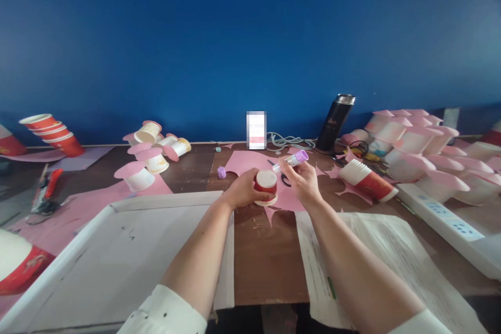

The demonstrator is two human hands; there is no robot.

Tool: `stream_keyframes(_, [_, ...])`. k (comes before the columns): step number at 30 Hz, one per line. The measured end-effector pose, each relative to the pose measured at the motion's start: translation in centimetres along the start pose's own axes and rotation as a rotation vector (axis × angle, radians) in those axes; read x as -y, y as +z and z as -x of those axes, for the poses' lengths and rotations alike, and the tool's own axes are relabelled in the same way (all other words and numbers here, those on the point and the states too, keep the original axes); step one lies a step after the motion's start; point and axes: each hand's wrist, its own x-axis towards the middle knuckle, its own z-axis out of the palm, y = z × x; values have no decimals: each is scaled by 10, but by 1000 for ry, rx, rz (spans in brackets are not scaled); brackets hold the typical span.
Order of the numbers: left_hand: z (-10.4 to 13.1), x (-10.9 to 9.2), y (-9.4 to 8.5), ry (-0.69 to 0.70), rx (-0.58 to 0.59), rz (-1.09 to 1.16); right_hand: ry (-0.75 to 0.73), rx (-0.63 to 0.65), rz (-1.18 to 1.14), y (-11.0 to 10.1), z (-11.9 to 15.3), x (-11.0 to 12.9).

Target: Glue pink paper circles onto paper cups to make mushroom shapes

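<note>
My left hand (246, 189) is wrapped round a red and white paper cup (266, 180), which stands upside down with its pale base facing up. In my right hand (303, 180) is a glue stick (293, 160) with a clear barrel and a purple end. Its tip tilts down toward the cup's base, close to the edge; whether they touch I cannot tell. A purple cap (222, 172) lies left of my left hand. Under and behind my hands spreads a cut sheet of pink paper (246, 162). Dark-handled scissors (286, 180) rest on it, partly hidden by my right hand.
White cups with pink paper tops crowd the right (415, 141), and several more lie at left (141, 176). A black thermos (335, 122), stacked red cups (368, 180), a power strip (442, 219), a white box lid (148, 250) and a box cutter (49, 188) surround the work area.
</note>
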Motion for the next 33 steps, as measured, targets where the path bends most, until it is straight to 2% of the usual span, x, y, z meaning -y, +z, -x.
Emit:
stream_keyframes(7, [0, -4, -1, -27, 0, -2, 97, 1, 188, 1, -5, -5])
stream_keyframes(14, [-1, 3, 1, -34, 22, 84, 124, 26, -95, 3, -8, -8])
stream_keyframes(17, [-2, 6, 2, -25, 32, 121, 114, 41, -99, 3, -8, -7])
stream_keyframes(23, [-2, 4, 1, -9, -5, 51, 57, 43, -5, 3, -8, -9])
stream_keyframes(30, [1, -3, -2, -46, 28, 75, -36, 62, 196, 2, -7, -9])
stream_keyframes(33, [0, -3, -2, -30, 59, 132, -1, 66, 127, 3, -7, -11])
